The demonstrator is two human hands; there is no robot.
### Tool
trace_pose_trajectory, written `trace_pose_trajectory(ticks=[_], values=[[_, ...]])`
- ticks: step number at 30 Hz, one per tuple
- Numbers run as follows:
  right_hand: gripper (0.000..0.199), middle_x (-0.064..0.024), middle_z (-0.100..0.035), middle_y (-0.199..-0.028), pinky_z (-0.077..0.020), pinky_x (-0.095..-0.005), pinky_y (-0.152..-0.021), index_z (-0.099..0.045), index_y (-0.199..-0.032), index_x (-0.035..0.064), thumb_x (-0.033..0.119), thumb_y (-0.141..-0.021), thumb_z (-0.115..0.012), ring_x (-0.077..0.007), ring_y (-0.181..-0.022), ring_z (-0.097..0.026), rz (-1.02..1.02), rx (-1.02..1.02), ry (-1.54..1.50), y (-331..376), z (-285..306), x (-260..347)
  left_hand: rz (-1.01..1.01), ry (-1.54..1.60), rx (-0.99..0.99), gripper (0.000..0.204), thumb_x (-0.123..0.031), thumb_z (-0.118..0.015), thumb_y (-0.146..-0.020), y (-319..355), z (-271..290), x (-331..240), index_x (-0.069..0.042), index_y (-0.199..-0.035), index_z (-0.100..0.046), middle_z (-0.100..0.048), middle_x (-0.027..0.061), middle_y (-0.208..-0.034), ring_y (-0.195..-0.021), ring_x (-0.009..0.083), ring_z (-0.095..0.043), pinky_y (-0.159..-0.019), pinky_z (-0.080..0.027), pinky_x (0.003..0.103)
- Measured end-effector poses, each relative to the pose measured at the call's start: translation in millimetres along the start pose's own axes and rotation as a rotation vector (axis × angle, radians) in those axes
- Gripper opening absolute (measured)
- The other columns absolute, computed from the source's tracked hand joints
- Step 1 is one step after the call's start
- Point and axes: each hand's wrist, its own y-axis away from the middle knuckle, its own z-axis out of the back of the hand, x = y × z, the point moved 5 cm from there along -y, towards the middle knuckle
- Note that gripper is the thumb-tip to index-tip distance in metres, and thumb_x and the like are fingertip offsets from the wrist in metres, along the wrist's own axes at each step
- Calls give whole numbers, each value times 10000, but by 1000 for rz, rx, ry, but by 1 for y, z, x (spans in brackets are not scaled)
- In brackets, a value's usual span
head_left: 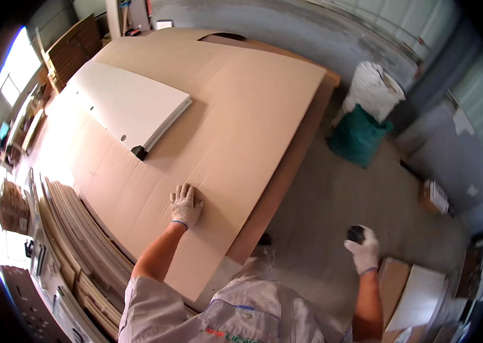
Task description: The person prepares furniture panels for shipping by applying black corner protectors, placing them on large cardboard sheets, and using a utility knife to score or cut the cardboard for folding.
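Note:
My left hand (185, 205), in a pale work glove, lies flat with fingers spread on a large brown cardboard sheet (236, 108) covering the table. Out to the right, above the floor, my gloved right hand (364, 250) is closed around a small black piece (356, 234), whose kind I cannot make out. Beyond my left hand a stack of white panels (133, 100) rests on the cardboard, with round holes along one side. A black corner protector (139, 152) sits on the panels' nearest corner.
A white woven sack (372, 88) and a green sack (358, 136) stand on the floor at the right. Long boards (81, 220) are stacked along the table's left side. Flat panels (416, 297) lean at lower right, and a small carton (434, 196) is near the right wall.

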Motion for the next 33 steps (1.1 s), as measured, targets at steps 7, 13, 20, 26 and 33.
trace_pose_trajectory(ticks=[7, 13, 20, 26, 33], values=[[587, -72, -715, -1125, -591, -337, -917, -669, -1274, 13, 72, -730, -882, -159, -1015, -689, 337, 407, -95, -166, -217, 177, 271, 18, -74, 669, -423, -744, -886, -115, -20, -40, -67, -1433, -599, -520, 143, -1557, -1498, 362, -394, -1201, -272, 646], [819, -159, -704, -1229, -586, -393, -971, -556, -1484, 15, 128, -747, -894, -257, -1092, -695, 540, 651, -67, -289, -437, 257, 356, -13, -193, 740, -465, -739, -892, -166, -33, -63, -40, -1477, -583, -485, 161, -1613, -1540, 408, -349, -1225, -228, 690], [828, -216, -667, -1385, -550, -495, -1063, -525, -1499, 125, 290, -783, -907, -403, -1268, -656, 865, 587, 222, -384, -666, 340, 412, 44, -131, 798, -433, -812, -811, -183, -23, -64, -48, -1476, -595, -519, 158, -1576, -1510, 421, -387, -1236, -223, 691], [717, -176, -718, -1223, -589, -503, -946, -552, -1416, 119, 373, -838, -891, -389, -1136, -709, 1008, 585, 337, -379, -747, 369, 481, 74, -80, 833, -422, -832, -748, -183, -26, -53, -42, -1456, -610, -541, 174, -1559, -1513, 444, -403, -1264, -195, 694], [603, -175, -712, -1180, -598, -491, -911, -560, -1274, 83, 416, -867, -854, -374, -1101, -707, 1110, 562, 470, -379, -762, 379, 444, 74, -85, 838, -412, -837, -723, -197, -21, -55, -42, -1442, -616, -551, 175, -1538, -1497, 442, -415, -1262, -208, 687]])
